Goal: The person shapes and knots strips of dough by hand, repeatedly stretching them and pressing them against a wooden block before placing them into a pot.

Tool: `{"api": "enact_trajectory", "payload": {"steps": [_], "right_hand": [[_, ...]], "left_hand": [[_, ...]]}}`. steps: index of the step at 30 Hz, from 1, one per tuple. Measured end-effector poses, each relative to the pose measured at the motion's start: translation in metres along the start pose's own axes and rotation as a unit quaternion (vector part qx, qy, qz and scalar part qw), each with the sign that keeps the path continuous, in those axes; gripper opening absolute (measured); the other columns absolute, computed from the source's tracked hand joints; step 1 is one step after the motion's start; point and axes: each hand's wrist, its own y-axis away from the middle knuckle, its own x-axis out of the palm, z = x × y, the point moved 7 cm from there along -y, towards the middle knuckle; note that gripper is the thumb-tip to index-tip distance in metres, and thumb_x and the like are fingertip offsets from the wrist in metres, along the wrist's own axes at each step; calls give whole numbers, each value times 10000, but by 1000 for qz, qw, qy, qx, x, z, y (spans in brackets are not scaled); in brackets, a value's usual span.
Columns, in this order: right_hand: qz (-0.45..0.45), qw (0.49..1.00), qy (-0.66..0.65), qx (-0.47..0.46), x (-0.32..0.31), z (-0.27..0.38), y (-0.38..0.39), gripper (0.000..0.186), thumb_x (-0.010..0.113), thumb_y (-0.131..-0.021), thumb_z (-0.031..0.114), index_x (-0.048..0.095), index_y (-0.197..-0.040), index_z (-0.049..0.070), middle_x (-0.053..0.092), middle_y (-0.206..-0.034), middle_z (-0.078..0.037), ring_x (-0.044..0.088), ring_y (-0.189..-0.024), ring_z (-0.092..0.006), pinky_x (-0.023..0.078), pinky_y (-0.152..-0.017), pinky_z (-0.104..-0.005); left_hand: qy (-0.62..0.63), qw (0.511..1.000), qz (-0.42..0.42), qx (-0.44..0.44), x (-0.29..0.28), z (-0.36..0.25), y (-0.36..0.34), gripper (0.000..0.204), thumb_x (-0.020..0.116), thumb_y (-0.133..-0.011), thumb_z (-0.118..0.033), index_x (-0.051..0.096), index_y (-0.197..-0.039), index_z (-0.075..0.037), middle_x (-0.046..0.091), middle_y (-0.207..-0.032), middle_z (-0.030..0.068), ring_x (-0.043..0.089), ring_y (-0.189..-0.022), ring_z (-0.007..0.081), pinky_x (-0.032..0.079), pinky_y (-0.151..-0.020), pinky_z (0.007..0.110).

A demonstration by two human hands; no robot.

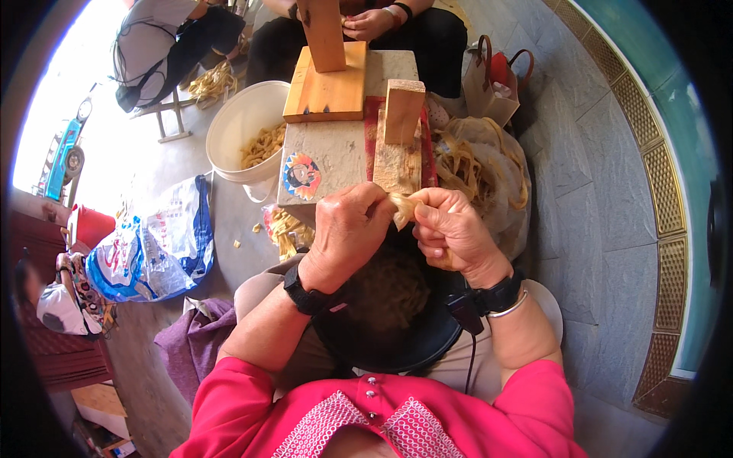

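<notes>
My left hand and my right hand meet just in front of the low bench. Between their closed fingertips is a pale yellow strip that looks like tofu skin, twisted or folded where the hands meet. A short end hangs down between the thumbs, and some of the strip shows below my right fingers. Beneath my hands, a black basin rests between my knees, its contents dim. Beyond my fingers, a wooden stand with an upright block lies on a red cloth on the bench.
A larger wooden stand is on the bench. To its left stands a white bucket with knotted pieces inside; on the right, a clear bag of long strips. A person sits opposite; another is at far left.
</notes>
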Motion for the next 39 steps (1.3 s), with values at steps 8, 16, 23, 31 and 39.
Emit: {"api": "enact_trajectory", "payload": {"steps": [8, 16, 23, 31, 39], "right_hand": [[-68, 987, 140, -51, -12, -8, 0, 183, 547, -951, 255, 580, -934, 76, 352, -541, 82, 270, -409, -9, 238, -357, -175], [-61, 966, 222, -116, -1, 26, 17, 260, 543, -950, 275, 614, -898, 31, 418, -575, 70, 335, -478, -18, 268, -438, -180], [-22, 956, 283, -69, -14, 34, 27, 227, 613, -909, 206, 650, -806, 7, 494, -586, 56, 399, -542, -14, 291, -469, -190], [-28, 890, 442, -110, -7, 15, 9, 197, 602, -886, 108, 624, -737, -19, 545, -632, 30, 463, -633, -35, 386, -558, -215], [-80, 869, 457, -174, -29, 51, -8, 219, 573, -892, 124, 552, -714, -1, 442, -585, 41, 391, -595, -46, 346, -531, -238]], "left_hand": [[51, 982, 181, 25, 12, -19, 1, 156, 608, -823, -77, 563, -698, 3, 493, -554, 112, 482, -495, 168, 409, -487, 326], [453, 803, 297, -249, 10, 8, 5, 408, 556, -893, -225, 450, -530, -72, 393, -449, 6, 388, -358, 121, 299, -364, 246], [303, 878, 347, -130, -2, 15, -1, 390, 554, -917, -328, 589, -704, -4, 526, -553, 43, 497, -475, 150, 395, -466, 270], [-1, 942, 336, 26, 25, -12, 16, 203, 630, -827, -231, 582, -841, -35, 604, -750, 180, 599, -756, 387, 481, -662, 448], [1, 952, 307, -4, 16, 15, -24, 154, 561, -882, -162, 599, -878, -12, 589, -664, 130, 607, -608, 248, 472, -592, 339]]}}
